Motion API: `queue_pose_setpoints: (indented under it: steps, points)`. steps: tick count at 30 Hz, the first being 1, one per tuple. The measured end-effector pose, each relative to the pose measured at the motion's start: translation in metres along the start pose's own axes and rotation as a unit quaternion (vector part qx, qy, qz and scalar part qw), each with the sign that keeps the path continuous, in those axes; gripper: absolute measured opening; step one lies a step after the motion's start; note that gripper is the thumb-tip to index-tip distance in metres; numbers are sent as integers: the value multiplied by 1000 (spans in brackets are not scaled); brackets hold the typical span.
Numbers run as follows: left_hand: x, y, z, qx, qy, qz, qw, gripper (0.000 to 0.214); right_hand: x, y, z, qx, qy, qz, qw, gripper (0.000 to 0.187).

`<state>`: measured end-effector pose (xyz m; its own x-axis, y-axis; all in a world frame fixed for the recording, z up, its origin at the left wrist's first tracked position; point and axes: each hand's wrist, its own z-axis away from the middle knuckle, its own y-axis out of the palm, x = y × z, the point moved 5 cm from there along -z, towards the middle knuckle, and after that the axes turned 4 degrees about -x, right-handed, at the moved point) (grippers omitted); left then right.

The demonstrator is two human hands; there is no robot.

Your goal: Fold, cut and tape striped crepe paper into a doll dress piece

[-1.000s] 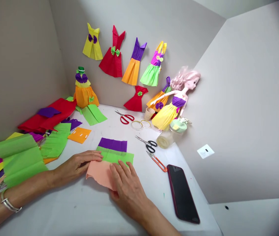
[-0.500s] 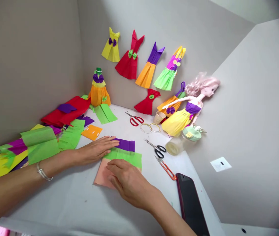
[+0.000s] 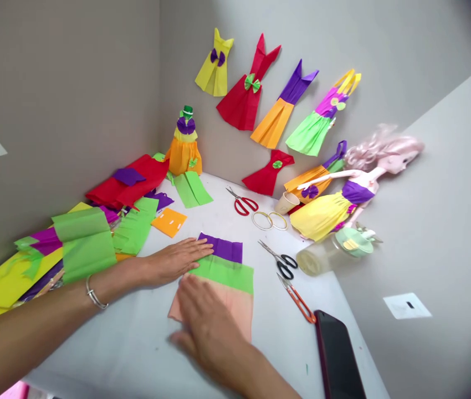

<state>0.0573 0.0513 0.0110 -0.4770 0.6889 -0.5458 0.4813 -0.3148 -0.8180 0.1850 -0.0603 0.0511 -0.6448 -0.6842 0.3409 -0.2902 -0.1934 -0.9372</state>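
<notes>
A layered crepe paper piece lies on the white table, with a purple band [image 3: 224,249] at the far end, a green band [image 3: 227,274] in the middle and a peach sheet [image 3: 235,307] nearest me. My left hand [image 3: 175,260] lies flat on its left edge, fingers stretched out toward the purple and green bands. My right hand [image 3: 206,324] presses flat on the peach sheet, fingers extended and slightly blurred. Neither hand holds anything.
Black-handled scissors [image 3: 280,260] and orange snips [image 3: 297,299] lie right of the paper, a dark phone [image 3: 339,357] at the near right. Red scissors [image 3: 241,203], two rings [image 3: 269,220], a cup [image 3: 285,202], a doll [image 3: 343,194] and paper dresses stand behind. Crepe paper stacks [image 3: 86,244] fill the left.
The view has shifted left and closer. My right hand has slid back toward me over the peach sheet, which now lies flatter. My left hand stays on the paper's left edge.
</notes>
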Motion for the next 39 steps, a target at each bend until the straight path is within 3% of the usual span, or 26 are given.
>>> queue_pose_setpoints:
  steps: [3,5,7,9,10,12,14,16,21,25,30,36,39]
  points:
    - [2,-4,-2,-15,-5,-7,1000,49,4,-9,1,-8,-36,-6,999,69]
    - [-3,-14,-6,-50,-25,-26,998,51,-4,-39,-2,-102,4,11,995,66]
    - [-13,-24,-10,-115,-71,-63,989,55,-20,-73,-4,-232,75,44,969,62]
    - [-28,-25,-11,-176,-105,-104,973,62,-41,-86,-5,-318,149,80,933,60]
    - [-36,-20,-10,-190,-106,-122,968,66,-52,-81,-6,-326,181,94,923,59]
    - [-47,1,-10,-156,-86,-145,973,79,-73,-55,-11,-277,202,108,933,55]
    - [-45,24,-9,-102,-94,-157,978,87,-92,-23,-15,-174,228,105,952,55]
    - [-40,35,-10,-84,-98,-167,977,92,-101,-12,-15,-149,252,115,949,56]
    - [-34,28,-18,-125,-82,-193,970,97,-87,-36,-13,-227,227,150,935,57]
    - [-30,37,-13,-103,-85,-191,972,90,-84,-15,-6,-149,207,118,960,53]
    - [-27,43,-7,-115,-89,-205,968,80,-95,-10,4,-164,261,140,941,53]
    - [-20,46,-6,-150,-111,-229,955,66,-76,-12,-16,-154,149,123,969,54]
    - [-16,47,-4,-169,-127,-241,947,61,-77,-4,-19,-128,154,101,975,54]
